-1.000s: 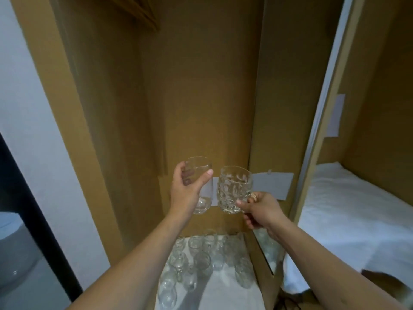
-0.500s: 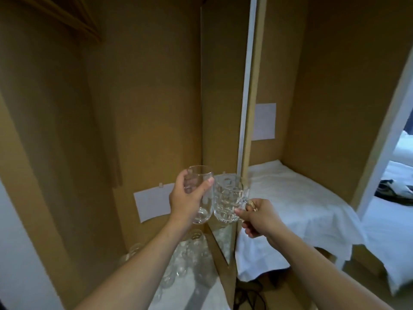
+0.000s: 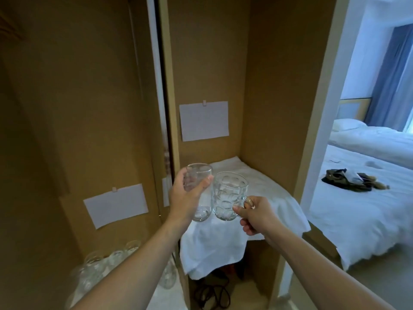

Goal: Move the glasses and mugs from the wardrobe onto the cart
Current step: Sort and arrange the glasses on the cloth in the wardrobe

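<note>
Transfer under way: your left hand (image 3: 185, 198) grips a glass (image 3: 199, 191) and your right hand (image 3: 257, 214) pinches a mug (image 3: 229, 195) by its handle, both above the wardrobe's cloth-covered shelf (image 3: 279, 198). More glasses (image 3: 107, 265) wait lower left; no cart shows.

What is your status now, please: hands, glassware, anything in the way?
Left hand grips glass. Right hand holds mug by handle. Both in the air, over white cloth. More glasses below left. No cart seen.

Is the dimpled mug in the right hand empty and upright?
Upright and seemingly empty: the mug has its rim on top, the right hand grips its handle, and no liquid shows through the glass.
</note>
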`<state>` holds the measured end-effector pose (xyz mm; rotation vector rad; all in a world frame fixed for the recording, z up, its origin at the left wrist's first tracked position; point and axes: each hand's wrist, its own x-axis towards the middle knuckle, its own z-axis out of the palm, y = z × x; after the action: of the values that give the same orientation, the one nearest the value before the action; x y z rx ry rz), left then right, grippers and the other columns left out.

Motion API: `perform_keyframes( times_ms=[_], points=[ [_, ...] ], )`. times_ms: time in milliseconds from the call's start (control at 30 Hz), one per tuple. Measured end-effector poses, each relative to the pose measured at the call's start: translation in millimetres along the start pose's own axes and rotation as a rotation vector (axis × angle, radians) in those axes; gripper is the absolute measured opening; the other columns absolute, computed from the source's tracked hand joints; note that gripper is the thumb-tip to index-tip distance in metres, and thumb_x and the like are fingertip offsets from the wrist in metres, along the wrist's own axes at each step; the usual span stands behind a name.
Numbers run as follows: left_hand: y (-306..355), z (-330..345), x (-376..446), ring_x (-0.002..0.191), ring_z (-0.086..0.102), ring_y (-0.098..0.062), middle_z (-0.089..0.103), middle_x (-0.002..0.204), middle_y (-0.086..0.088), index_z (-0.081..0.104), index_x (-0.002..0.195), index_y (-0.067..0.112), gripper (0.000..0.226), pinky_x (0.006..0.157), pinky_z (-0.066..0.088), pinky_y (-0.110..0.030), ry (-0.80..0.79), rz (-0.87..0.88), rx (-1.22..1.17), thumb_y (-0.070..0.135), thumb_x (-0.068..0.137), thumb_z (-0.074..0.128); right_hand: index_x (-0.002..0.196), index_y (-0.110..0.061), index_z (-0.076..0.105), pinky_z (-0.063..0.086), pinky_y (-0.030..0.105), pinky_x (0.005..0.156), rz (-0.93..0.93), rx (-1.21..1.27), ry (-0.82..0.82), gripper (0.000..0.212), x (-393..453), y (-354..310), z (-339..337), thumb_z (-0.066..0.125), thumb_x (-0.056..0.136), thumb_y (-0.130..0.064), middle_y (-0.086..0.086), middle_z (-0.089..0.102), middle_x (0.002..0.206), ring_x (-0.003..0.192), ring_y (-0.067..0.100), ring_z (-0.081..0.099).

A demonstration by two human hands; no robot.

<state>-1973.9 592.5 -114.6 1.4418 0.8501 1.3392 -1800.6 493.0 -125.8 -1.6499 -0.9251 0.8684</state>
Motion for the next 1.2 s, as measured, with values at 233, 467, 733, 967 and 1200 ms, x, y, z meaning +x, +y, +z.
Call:
perform_keyframes(
  times_ms=[233, 467, 733, 967, 1200],
  points=[
    [-9.1, 62.5, -10.4, 0.111, 0.064, -0.012, 0.067, 0.117, 0.006, 0.057, 0.125, 0.033, 0.084, 0.097, 0.054, -0.04, 0.046, -0.036, 0.023, 0.071, 0.055, 0.082, 0.073, -0.016, 0.037, 0.041, 0.028, 0.045, 0.002, -0.012, -0.019, 0.041, 1.0, 11.8, -67.3, 0.073, 0.093, -0.02, 0.01, 0.05, 0.059, 0.044, 0.017, 0.044],
    [-23.8, 93.5, -4.9, 0.105, 0.066, -0.007, 0.068, 0.113, 0.009, 0.06, 0.121, 0.037, 0.077, 0.094, 0.055, -0.038, 0.07, -0.069, 0.075, 0.072, 0.057, 0.083, 0.074, -0.015, 0.036, 0.038, 0.028, 0.043, 0.053, 0.031, -0.035, 0.042, 17.7, 23.4, -100.1, 0.073, 0.093, -0.02, 0.012, 0.045, 0.064, 0.044, 0.016, 0.041],
    [-53.3, 119.9, 41.5, 0.106, 0.063, -0.007, 0.066, 0.115, 0.01, 0.054, 0.125, 0.039, 0.091, 0.098, 0.053, -0.046, 0.062, -0.119, 0.062, 0.08, 0.047, 0.08, 0.07, -0.016, 0.035, 0.038, 0.026, 0.044, 0.041, 0.003, -0.014, 0.044, 56.2, 24.3, -113.5, 0.072, 0.094, -0.02, 0.013, 0.046, 0.068, 0.053, 0.019, 0.039],
    [-89.3, 137.8, 105.7, 0.104, 0.065, -0.01, 0.067, 0.113, 0.004, 0.053, 0.108, 0.041, 0.07, 0.077, 0.053, -0.033, 0.074, -0.172, 0.026, 0.072, 0.052, 0.08, 0.072, -0.015, 0.037, 0.042, 0.026, 0.045, 0.063, -0.057, 0.015, 0.042, 127.4, 28.3, -111.8, 0.071, 0.095, -0.023, 0.012, 0.052, 0.065, 0.054, 0.022, 0.045],
    [-143.1, 133.0, 169.5, 0.102, 0.062, -0.006, 0.063, 0.114, 0.003, 0.051, 0.11, 0.04, 0.058, 0.074, 0.044, -0.019, 0.113, -0.196, 0.047, 0.056, 0.067, 0.088, 0.069, -0.015, 0.037, 0.039, 0.028, 0.046, 0.137, -0.032, 0.017, 0.044, 219.8, 46.9, -86.7, 0.073, 0.093, -0.018, 0.004, 0.047, 0.05, 0.05, 0.022, 0.043]
  ],
)
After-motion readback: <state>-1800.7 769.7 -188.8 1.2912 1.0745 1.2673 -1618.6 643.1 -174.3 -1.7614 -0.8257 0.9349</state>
